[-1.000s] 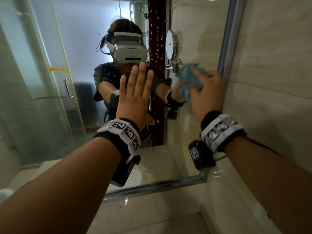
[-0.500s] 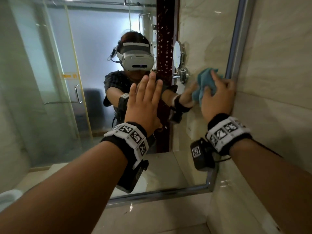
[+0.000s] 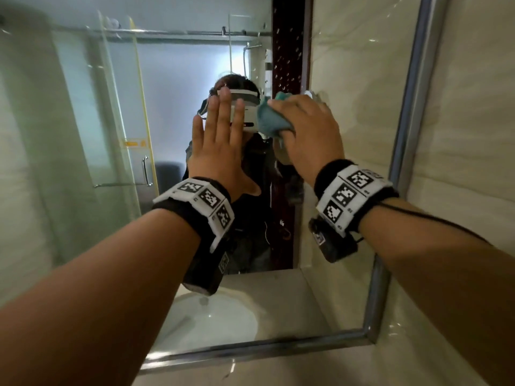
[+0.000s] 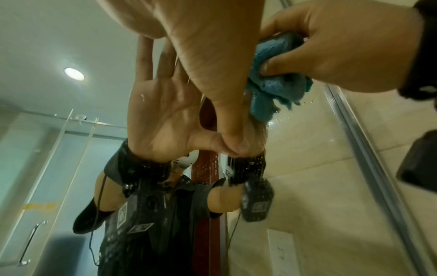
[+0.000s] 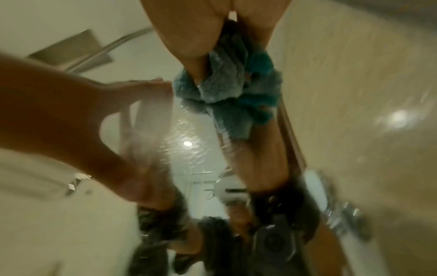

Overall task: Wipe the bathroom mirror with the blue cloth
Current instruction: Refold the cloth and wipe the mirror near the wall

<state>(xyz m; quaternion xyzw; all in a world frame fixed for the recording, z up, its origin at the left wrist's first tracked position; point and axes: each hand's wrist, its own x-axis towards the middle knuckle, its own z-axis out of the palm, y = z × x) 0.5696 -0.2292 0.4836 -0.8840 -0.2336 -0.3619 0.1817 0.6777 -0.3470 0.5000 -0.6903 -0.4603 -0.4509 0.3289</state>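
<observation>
The wiping itself was in hand; the right hand (image 3: 309, 132), in the upper middle of the head view, had its fingers and thumb curled round the bunched blue cloth (image 3: 271, 118) and held it against the glass of the bathroom mirror (image 3: 83, 135), the cloth showing just left of the knuckles; in the left wrist view the same cloth (image 4: 272, 82) sat in the upper right of the frame, pinched by the thumb, with fine droplets on the glass just beside it; the left hand (image 3: 220, 151) lay released, fingers straight and spread, palm flat on the mirror just left of the cloth, seemingly as a brace; the right wrist view was blurred, which suggests the hand was mid-stroke, though the direction could not be told from it; the mirror's metal frame (image 3: 407, 129) ran down the right of the head view, against the tiled wall (image 3: 473, 135), and a washbasin (image 3: 217, 319) showed reflected at the lower middle; judging by the large unwiped glass at the left of the frame, much remained; the next move probably called for steady pressure and for the bracing palm to shift clear of the cloth's path, lest it leave prints.
</observation>
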